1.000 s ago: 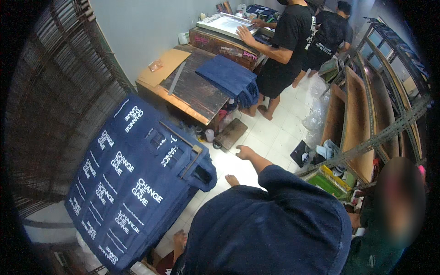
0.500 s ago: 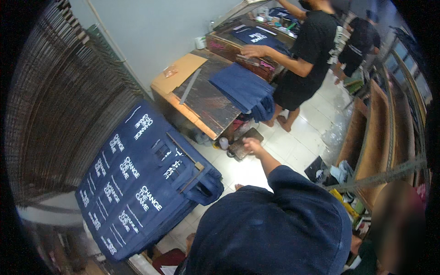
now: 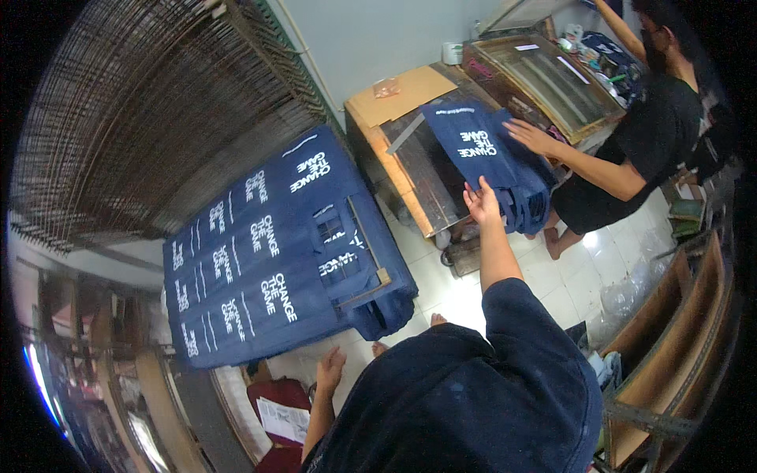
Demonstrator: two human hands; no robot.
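My right hand (image 3: 483, 203) reaches forward, fingers spread, at the near edge of a navy cloth bag (image 3: 451, 135) with white print. Whether the fingertips touch the cloth, I cannot tell. That bag lies over a stack of navy bags (image 3: 530, 185) on a dark wooden worktable (image 3: 430, 206). A co-worker's hand (image 3: 530, 139) rests at the stack's far side. Low beside my body, my left hand (image 3: 330, 372) hangs open and holds nothing. It is nearest to a wide layer of printed navy bags (image 3: 260, 303), where a thin wooden strip (image 3: 364, 294) lies across the straps.
A wire drying rack (image 3: 158, 118) rises at the left. Brown cardboard (image 3: 398, 94) and a grey ruler (image 3: 405, 135) lie on the worktable. Behind it sits a framed printing screen (image 3: 544, 83). Papers (image 3: 282, 418) rest on a red chair; curved wooden boards (image 3: 670, 331) stand at the right.
My right hand has moved forward to the stack. A printed bag now lies on top there, with the co-worker's hand beside it. My left hand has come into view, and the view has shifted.
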